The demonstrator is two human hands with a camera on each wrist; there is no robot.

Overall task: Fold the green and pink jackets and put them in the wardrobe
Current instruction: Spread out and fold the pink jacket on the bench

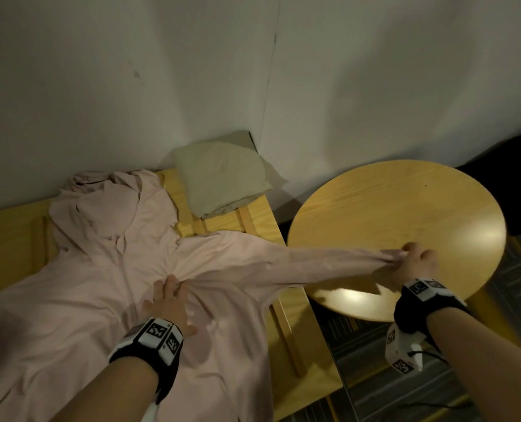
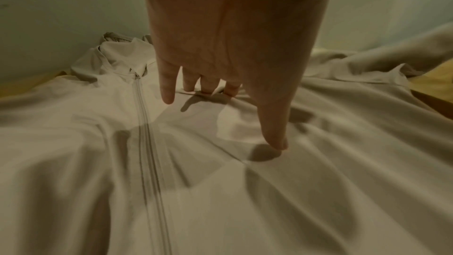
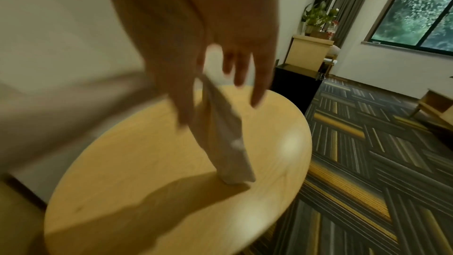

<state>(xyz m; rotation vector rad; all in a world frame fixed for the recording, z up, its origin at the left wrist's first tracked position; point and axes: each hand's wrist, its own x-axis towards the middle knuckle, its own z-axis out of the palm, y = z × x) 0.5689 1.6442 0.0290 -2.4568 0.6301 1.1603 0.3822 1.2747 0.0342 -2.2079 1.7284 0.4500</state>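
Nearest the camera, the pink jacket lies spread front-up over a slatted wooden bench, its zip running down the middle and its hem reaching the near edge. On the chest of the jacket, just right of the zip, the left hand presses down with straight, spread fingers; the fingertips touch the cloth and gather small creases around them, grasping nothing. To the right, the jacket's sleeve is drawn out taut past the bench's right edge and over a round wooden worktop. Above the near part of that worktop the right hand pinches the cuff between thumb and forefinger, the other fingers loose, and the cuff's end hangs down to touch the wood in the right wrist view. Farther back, the jacket's hood lies bunched against the wall at the bench's far edge. At the far right corner of the bench sits the green jacket, folded into a flat bundle, apart from the pink one. Beyond the round worktop, striped carpet runs to a window with a potted plant beside it.
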